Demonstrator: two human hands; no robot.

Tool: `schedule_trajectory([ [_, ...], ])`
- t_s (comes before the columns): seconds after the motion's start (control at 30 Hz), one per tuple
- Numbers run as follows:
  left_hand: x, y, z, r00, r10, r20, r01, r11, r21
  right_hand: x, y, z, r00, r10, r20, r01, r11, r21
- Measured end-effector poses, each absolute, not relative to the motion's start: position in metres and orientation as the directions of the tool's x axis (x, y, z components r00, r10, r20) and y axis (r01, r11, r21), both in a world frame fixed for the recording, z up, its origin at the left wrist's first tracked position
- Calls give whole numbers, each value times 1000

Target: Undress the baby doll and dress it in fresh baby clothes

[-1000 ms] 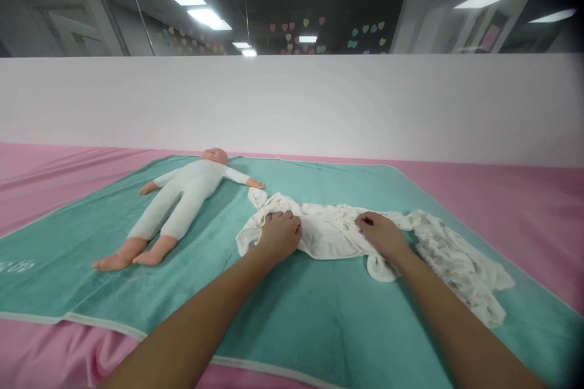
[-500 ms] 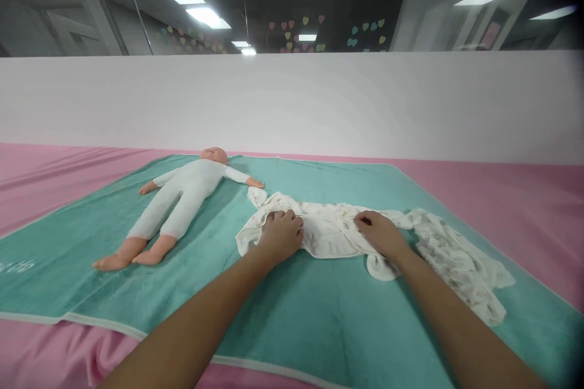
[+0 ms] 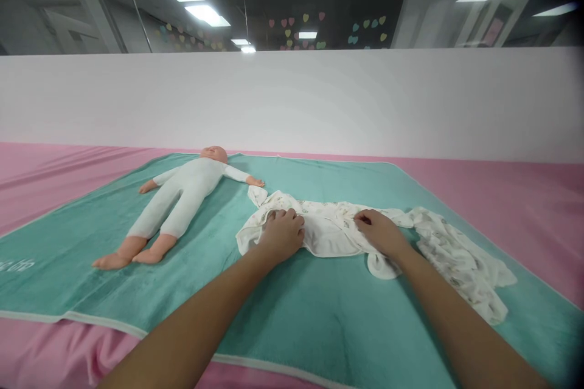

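- The left hand [image 3: 283, 236] lies palm down, its forearm reaching in from the lower edge of the view; the right hand [image 3: 382, 234] is also palm down, with its forearm coming in from the lower right.
- The white baby suit [image 3: 329, 232] lies flat under both hands, its printed loose end [image 3: 462, 262] trailing to the right of the right hand.
- The left fingers [image 3: 288, 216] are slightly curled and close together on the suit's folded middle; whether they pinch the cloth or only press it, I cannot tell.
- The right fingers [image 3: 365, 217] are bunched narrowly on the cloth, touching it; a grip cannot be told here either.
- A small white cuff [image 3: 379, 267] of the suit sits just below the right hand.
- The suit lies on a green towel [image 3: 319, 298], which is spread over a pink sheet [image 3: 529, 213].
- A white doll [image 3: 187, 191] lies on its back on the towel, to the left of the suit and apart from both hands.
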State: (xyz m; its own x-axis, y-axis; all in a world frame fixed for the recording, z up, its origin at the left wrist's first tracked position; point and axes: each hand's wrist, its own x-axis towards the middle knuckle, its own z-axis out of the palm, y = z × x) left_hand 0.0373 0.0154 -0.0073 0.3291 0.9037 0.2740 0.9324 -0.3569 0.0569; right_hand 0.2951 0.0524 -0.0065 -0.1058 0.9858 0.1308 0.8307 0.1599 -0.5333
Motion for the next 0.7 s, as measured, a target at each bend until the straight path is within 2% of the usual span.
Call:
schedule_trajectory([
  [0.7,38,14,-6,330,915,232,935,-350,51,297,54,-9,-133,981,138,827,187,-530],
])
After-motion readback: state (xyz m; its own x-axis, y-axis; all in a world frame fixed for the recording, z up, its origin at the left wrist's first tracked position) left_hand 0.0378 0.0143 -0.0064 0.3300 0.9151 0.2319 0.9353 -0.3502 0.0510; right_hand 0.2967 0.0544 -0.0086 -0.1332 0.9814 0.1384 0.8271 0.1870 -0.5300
